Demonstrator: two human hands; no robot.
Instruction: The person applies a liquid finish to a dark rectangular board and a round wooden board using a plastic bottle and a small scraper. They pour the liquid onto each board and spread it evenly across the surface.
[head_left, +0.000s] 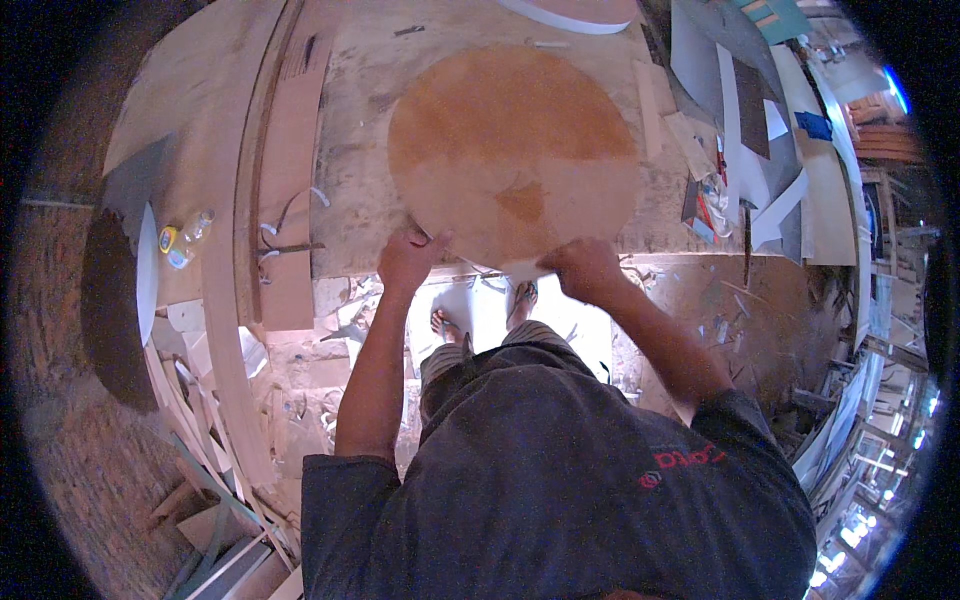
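A large round wooden board (513, 150) lies flat on the workbench, its far part darker orange-brown and its near part paler, with a small dark patch near the middle. My left hand (406, 258) is closed on its near left rim, thumb on top and the other fingers hidden. At the near right rim my right hand (585, 270) is closed too, its fingers mostly out of sight. Between the hands, a white strip (522, 268) shows along the near edge; whether it is fixed to the board, I cannot tell.
The wooden workbench (350, 200) carries a white-rimmed curved piece (570, 15) at the far edge. Sheet offcuts and red-handled tools (708, 215) lie at right. A clear bottle with a yellow cap (185, 240) is at left. Scraps litter the floor around my feet.
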